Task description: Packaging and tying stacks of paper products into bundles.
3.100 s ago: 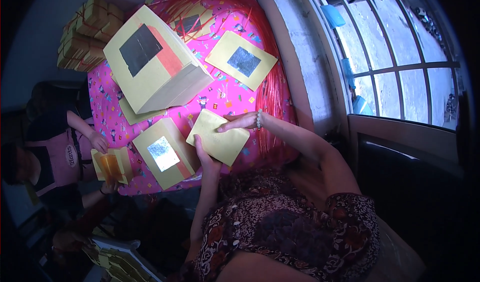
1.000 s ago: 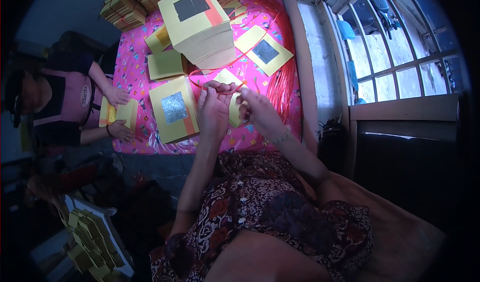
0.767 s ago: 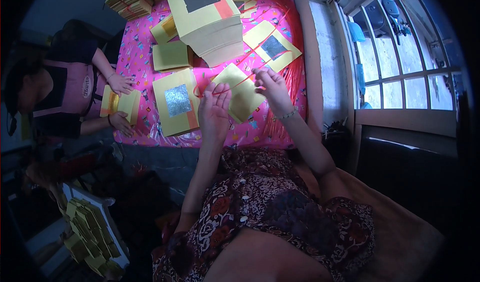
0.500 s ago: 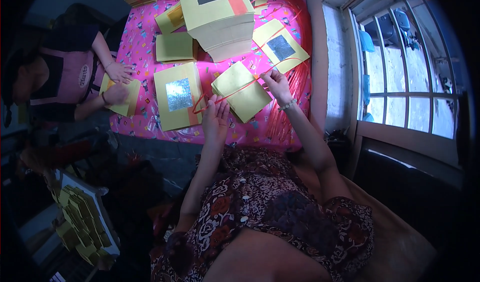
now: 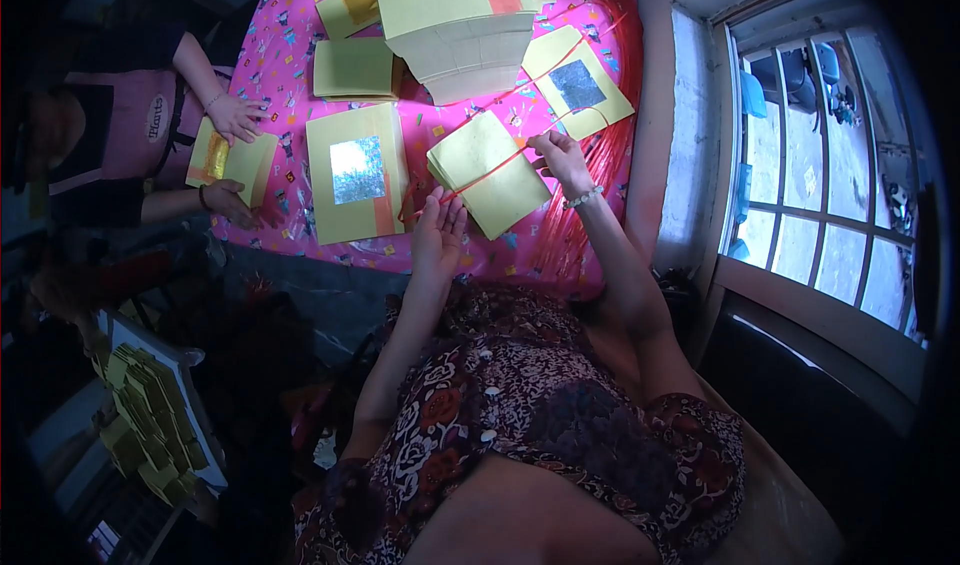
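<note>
A small stack of yellow joss paper (image 5: 490, 187) lies tilted on the table in front of me. A thin red ribbon (image 5: 497, 169) runs slantwise across its top. At the stack's lower left corner my left hand (image 5: 438, 237) is palm up, the ribbon caught at its fingertips; a loose loop hangs beside them. My right hand (image 5: 562, 161), at the stack's right edge, pinches the ribbon's other side. To the left sits a larger joss paper stack (image 5: 325, 170) with a silver foil square. Another foil-marked stack (image 5: 552, 55) lies beyond my right hand.
A tall block of joss paper (image 5: 460, 35) stands at the far middle of the pink patterned table cover (image 5: 290, 60). Long red ribbons (image 5: 600, 165) hang down the table's right side. On the left, a co-worker's hands (image 5: 236, 117) are at another stack (image 5: 262, 155). A barred window (image 5: 820, 175) is at right.
Both my hands stay at the small stack with the ribbon across it; the loop by my left hand looks narrower. The co-worker's lower hand has come off the top of their stack to its near edge.
</note>
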The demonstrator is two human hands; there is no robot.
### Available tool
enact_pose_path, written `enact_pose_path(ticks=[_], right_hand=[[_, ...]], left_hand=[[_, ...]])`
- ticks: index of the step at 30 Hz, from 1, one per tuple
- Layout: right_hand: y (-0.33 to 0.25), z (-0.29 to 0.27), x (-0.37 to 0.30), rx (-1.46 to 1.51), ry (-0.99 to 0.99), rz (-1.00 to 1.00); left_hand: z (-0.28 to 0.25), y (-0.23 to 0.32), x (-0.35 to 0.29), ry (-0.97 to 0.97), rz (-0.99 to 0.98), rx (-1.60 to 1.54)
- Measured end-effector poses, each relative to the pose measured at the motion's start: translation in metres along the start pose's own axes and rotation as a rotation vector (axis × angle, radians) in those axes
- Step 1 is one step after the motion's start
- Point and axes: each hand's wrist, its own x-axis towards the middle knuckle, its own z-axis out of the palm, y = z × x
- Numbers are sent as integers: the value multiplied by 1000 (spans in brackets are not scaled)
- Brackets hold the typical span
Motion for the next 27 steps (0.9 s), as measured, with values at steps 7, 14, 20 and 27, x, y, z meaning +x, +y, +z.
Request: enact_pose_path(ticks=[7,14,20,27], right_hand=[[21,-7,18,-67,-48,17],[24,5,26,-94,-49,164],[53,20,64,94,-49,307],[98,29,118,-202,-66,175]], left_hand=[[-17,-7,18,78,-42,23],[-43,-13,41,170,-102,15],[-56,-18,65,162,-176,30],[-70,-37,122,234,-200,107]])
